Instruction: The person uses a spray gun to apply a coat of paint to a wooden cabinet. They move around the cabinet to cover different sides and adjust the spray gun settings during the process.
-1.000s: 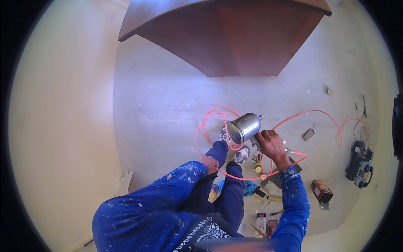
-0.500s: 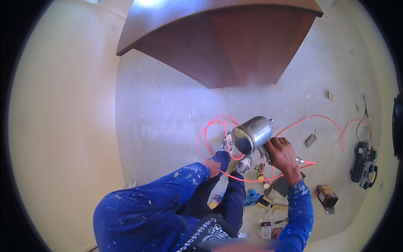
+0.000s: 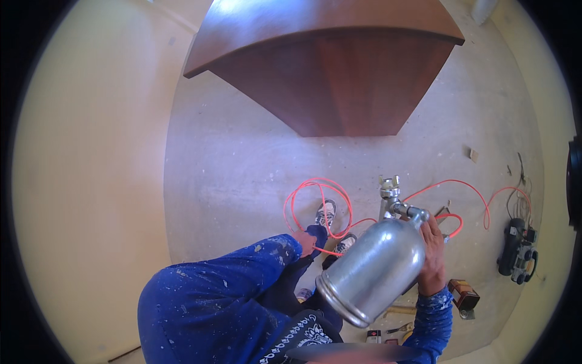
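My right hand (image 3: 431, 258) is wrapped round the handle of a spray gun (image 3: 377, 270), whose big silver cup hides most of the grip and my fingertips. The gun's nozzle points away from me, toward a large brown wooden desk (image 3: 339, 85) with a curved top. In my left hand (image 3: 305, 241), low and in front of my body, the thin orange-red air hose (image 3: 330, 252) is held in closed fingers. Loops of that hose lie on the floor by my shoes, and its other end meets the gun behind my right hand.
At the right stands a black air compressor (image 3: 517, 252), with the hose trailing to it. A brown rectangular can (image 3: 464, 295) sits on the floor near my right forearm, and a brush (image 3: 400, 328) lies further down. A pale wall (image 3: 103, 182) rises at my left.
My right hand has brought the spray gun up closer to me and turned it, so its nozzle now shows and the cup looks larger. My left hand stays about where it was, holding the hose.
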Demonstrator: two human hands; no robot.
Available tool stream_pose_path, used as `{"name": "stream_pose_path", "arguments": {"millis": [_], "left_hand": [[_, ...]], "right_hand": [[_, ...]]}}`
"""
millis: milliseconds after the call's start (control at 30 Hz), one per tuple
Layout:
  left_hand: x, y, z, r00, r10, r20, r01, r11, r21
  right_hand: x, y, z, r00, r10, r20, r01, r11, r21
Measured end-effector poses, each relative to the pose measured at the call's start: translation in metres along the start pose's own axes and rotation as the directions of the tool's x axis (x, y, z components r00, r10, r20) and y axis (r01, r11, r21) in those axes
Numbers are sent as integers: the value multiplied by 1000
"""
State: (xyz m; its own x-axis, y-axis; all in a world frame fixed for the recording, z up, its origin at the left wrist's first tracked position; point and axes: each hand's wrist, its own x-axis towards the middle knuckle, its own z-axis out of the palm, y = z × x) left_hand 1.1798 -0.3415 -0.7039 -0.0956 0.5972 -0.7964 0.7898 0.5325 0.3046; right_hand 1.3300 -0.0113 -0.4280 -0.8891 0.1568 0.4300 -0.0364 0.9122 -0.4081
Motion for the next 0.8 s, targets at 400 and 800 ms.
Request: {"name": "stream_pose_path", "arguments": {"millis": [400, 800], "left_hand": [[6, -11, 18, 997, -74, -6, 75, 997, 37], [4, -8, 7, 998, -69, 4, 69, 998, 11]], "right_hand": [[-60, 49, 124, 953, 74, 292, -85, 996, 24], [-109, 110, 236, 763, 296, 574, -319, 946, -63]]}}
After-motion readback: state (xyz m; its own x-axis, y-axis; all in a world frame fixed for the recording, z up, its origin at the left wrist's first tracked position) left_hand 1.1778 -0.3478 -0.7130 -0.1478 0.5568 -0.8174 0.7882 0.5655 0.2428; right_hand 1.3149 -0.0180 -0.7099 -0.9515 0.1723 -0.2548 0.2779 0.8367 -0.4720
